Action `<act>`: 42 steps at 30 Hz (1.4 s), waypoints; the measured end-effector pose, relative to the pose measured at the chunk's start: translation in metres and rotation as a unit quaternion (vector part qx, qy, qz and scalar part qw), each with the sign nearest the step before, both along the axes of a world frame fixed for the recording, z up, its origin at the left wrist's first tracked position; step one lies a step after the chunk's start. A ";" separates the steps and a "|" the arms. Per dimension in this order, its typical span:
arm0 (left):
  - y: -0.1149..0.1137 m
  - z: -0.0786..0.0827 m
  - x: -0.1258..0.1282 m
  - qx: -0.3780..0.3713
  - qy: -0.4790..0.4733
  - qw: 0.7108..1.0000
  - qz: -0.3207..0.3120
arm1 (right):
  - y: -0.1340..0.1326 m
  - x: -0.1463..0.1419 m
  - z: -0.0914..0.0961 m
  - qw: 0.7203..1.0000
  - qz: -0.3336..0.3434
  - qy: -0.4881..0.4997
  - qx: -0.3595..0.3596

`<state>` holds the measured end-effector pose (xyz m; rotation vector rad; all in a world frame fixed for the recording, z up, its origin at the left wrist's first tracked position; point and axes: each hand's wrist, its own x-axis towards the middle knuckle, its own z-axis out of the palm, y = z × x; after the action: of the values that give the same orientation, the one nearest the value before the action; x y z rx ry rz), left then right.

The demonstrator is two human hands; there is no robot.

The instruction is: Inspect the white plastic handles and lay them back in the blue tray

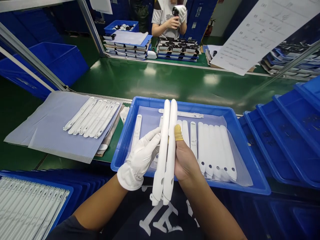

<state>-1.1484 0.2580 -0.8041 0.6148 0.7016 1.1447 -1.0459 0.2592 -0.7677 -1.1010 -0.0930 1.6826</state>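
Side by side in front of me are two long white plastic pieces, each with rounded top end and a small hole near the lower end. My left hand, in a white glove, is closed on the left white plastic piece. My right hand, bare with a yellow cot on the thumb, grips the right white plastic piece. Most fingertips are hidden behind the pieces. Below them is a blue tray, where similar white pieces lie in a row on a translucent sheet.
At left, more white pieces rest on a sheet-covered stack. A filled tray sits lower left. Empty-looking blue trays lean at right. Across the green bench, a person handles a black-and-white part. A paper sheet hangs upper right.
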 end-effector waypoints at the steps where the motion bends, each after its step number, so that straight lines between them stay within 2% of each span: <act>1: 0.001 -0.001 0.000 0.001 -0.007 1.000 -0.002 | 0.001 0.000 0.000 1.000 0.000 0.003 -0.004; 7: 0.001 0.004 0.002 0.005 -0.015 1.000 -0.001 | 0.006 -0.001 -0.001 1.000 -0.002 0.029 -0.007; 13: 0.001 0.004 -0.002 0.002 -0.027 0.998 -0.057 | 0.002 -0.001 -0.001 0.999 -0.020 0.035 0.005; 17: 0.002 0.002 -0.004 0.002 -0.051 0.996 -0.069 | 0.002 -0.001 -0.004 0.999 -0.012 0.029 0.024; 25: 0.001 0.000 -0.003 -0.034 -0.053 0.996 -0.056 | -0.002 0.000 -0.011 0.998 -0.012 -0.030 0.053; 31: -0.010 0.002 -0.011 -0.062 -0.071 0.995 -0.024 | -0.017 0.006 -0.014 0.994 -0.036 -0.043 0.094; 38: -0.029 -0.005 -0.010 -0.042 -0.105 0.988 -0.104 | -0.040 0.010 -0.018 0.990 -0.016 -0.091 0.104; 42: -0.031 -0.007 -0.011 -0.034 -0.121 0.982 -0.144 | -0.057 0.011 -0.023 0.979 -0.045 -0.150 0.134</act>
<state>-1.1593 0.2271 -0.8114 0.4903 0.4255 0.9019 -1.0348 0.2024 -0.7907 -1.1262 -0.4436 1.3684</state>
